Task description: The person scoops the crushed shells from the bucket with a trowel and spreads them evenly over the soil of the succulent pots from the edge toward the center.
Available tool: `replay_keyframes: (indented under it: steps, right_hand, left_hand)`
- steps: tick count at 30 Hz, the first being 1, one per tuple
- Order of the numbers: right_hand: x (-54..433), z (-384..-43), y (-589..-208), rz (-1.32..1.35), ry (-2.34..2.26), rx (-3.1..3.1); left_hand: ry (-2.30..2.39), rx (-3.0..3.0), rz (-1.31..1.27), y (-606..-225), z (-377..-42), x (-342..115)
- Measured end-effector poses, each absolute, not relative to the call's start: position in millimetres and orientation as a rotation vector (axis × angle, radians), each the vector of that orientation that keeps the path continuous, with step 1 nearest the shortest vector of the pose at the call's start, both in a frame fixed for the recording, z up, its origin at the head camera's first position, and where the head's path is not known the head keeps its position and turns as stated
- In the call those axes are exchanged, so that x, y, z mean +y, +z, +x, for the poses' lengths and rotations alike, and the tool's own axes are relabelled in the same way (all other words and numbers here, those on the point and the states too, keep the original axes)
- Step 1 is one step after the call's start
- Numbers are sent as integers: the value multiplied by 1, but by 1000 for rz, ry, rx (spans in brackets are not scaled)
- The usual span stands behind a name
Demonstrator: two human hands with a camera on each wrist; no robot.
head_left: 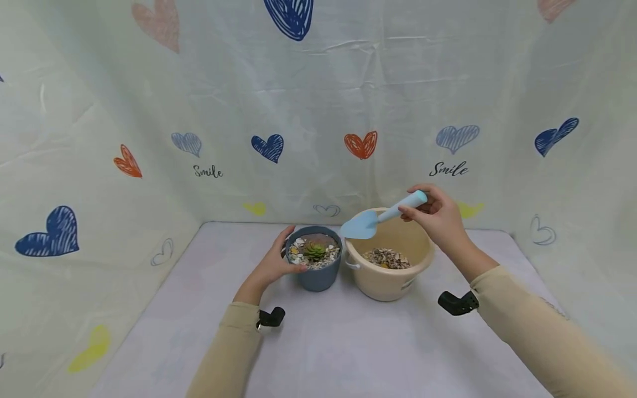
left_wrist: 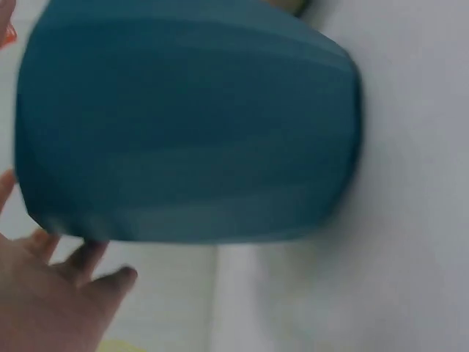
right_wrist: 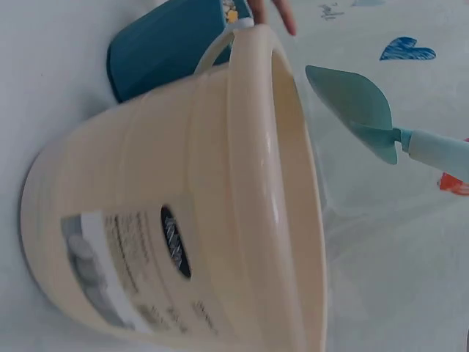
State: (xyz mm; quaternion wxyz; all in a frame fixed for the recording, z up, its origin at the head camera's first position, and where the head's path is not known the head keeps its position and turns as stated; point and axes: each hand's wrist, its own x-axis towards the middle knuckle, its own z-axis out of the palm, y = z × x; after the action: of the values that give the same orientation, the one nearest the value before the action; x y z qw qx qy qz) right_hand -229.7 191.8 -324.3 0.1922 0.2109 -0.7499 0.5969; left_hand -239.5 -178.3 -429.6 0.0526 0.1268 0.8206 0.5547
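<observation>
On the left, a blue-grey flower pot stands on the table, with a green succulent among pale pebbles in it. My left hand grips this pot, thumb at the front rim and fingers round its left side; the pot's wall fills much of the left wrist view. My right hand pinches the handle of a light blue trowel above a cream bucket. The blade points left, over the bucket's left rim near the pot. Mixed gravel lies in the bucket's bottom.
Pot and bucket stand side by side near the back of the white table. The bucket has a pale handle at its side and a label. A curtain printed with hearts hangs behind and at both sides.
</observation>
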Motion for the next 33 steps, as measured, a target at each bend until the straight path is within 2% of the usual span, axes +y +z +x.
replay_keyframes:
  steps: [8,16,33]
  right_hand:
    - [217,-217,-327,525,1658,-2138]
    - [237,-212,-325,508,1592,-2290]
    - [248,-211,-330,579,1600,-2446]
  left_hand:
    - [1542,2656,470,-398,-236,-158]
    - [1377,2723,778,-376,-236,-111]
    - [993,2696,879,-374,-256,-41]
